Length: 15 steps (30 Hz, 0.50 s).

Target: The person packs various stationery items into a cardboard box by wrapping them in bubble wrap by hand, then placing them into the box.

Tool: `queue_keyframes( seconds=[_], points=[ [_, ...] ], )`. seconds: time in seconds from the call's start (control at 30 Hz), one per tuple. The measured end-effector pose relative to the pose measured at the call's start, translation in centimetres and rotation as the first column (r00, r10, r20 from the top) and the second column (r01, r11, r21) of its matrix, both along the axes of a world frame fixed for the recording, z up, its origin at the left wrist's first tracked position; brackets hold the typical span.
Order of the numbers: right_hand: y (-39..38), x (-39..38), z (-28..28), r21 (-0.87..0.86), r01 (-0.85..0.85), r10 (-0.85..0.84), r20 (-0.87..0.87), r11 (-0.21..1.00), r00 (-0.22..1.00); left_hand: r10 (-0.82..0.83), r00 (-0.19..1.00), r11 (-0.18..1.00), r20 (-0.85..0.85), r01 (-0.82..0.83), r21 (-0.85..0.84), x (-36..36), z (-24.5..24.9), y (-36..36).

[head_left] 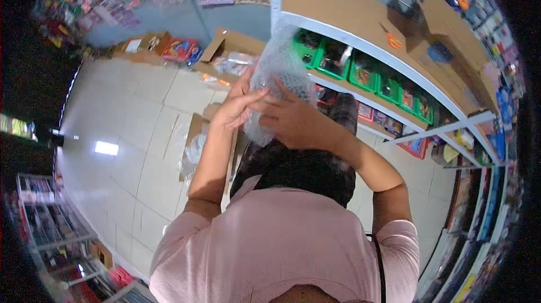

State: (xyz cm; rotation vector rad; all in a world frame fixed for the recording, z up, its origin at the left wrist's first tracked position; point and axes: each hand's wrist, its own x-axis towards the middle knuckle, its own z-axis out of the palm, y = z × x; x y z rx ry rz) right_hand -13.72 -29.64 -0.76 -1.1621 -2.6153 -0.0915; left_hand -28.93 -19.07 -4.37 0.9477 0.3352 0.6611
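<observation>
A bunched length of clear bubble wrap [285,66] is in front of my body, over my lap, its upper end overlapping the shelf edge in view. My left hand [239,103] grips its left side, with the thumb lying over the front. Across its lower part lies my right hand [290,117], holding the wrap with fingers somewhat spread. The fingertips of both hands come close together at the middle. Whether anything is wrapped inside I cannot tell.
Ahead on the right, a shelf [338,1] bears orange-handled scissors [391,38] and an opened cardboard piece [451,49]. Green trays [363,73] of small goods line the level below. Left of the wrap, an open cardboard box [225,43] with clear plastic stands on the tiled floor [135,111].
</observation>
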Motion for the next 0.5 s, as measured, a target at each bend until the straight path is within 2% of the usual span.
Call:
queue_keyframes(
  seconds=[0.03, 0.1, 0.13, 0.17, 0.23, 0.27, 0.3, 0.33, 0.37, 0.43, 0.5],
  points=[
    [-0.6, 0.7, 0.3, -0.038, 0.015, -0.015, -0.012, 0.999, 1.0, -0.022, 0.998, 1.0, -0.059, 0.023, 0.004, 0.5, -0.2, 0.1],
    [-1.6, 2.1, 1.0, -0.072, -0.027, 0.012, -0.202, 0.997, 0.979, -0.052, 0.983, 0.999, -0.178, 0.053, 0.0, 1.2, -0.4, 0.5],
    [-2.0, 2.9, 1.5, -0.06, -0.059, 0.039, -0.29, 0.996, 0.956, 0.053, 0.961, 0.997, -0.273, -0.068, -0.047, 1.8, -0.3, 0.3],
    [-2.3, 3.7, 2.1, -0.043, -0.095, 0.072, -0.373, 0.995, 0.925, 0.088, 0.978, 0.989, -0.192, -0.109, -0.101, 2.5, 0.0, 0.1],
    [-3.7, 5.7, 3.1, -0.028, 0.193, -0.174, -0.571, 0.981, 0.802, 0.175, 0.984, 0.961, -0.039, -0.179, -0.211, 3.7, 1.0, -0.1],
    [-3.8, 6.4, 3.7, -0.038, 0.333, -0.274, -0.661, 0.942, 0.698, 0.172, 0.985, 0.966, -0.016, -0.172, -0.195, 4.0, 1.9, 0.1],
    [-3.2, 6.6, 4.3, -0.138, 0.438, -0.351, -0.82, 0.888, 0.452, 0.162, 0.987, 0.971, 0.01, -0.158, -0.177, 4.3, 3.0, 0.1],
    [-2.6, 7.0, 4.8, -0.261, 0.506, -0.389, -0.907, 0.822, 0.163, 0.145, 0.989, 0.977, 0.035, -0.138, -0.162, 4.8, 4.0, 0.1],
    [-0.9, 8.9, 2.7, -0.233, 0.564, -0.374, -0.916, 0.792, 0.147, 0.121, 0.992, 0.983, 0.022, -0.116, -0.143, 5.3, 4.6, 0.2],
    [0.7, 10.5, 0.5, -0.439, 0.347, -0.413, -0.898, 0.829, -0.152, 0.062, 0.998, 0.992, -0.006, -0.062, -0.111, 6.4, 5.5, 0.7],
    [1.9, 11.8, 0.9, -0.502, 0.328, -0.457, -0.864, 0.8, -0.209, -0.045, 0.986, 0.998, -0.159, 0.05, 0.026, 7.4, 6.1, 1.4]
  ],
)
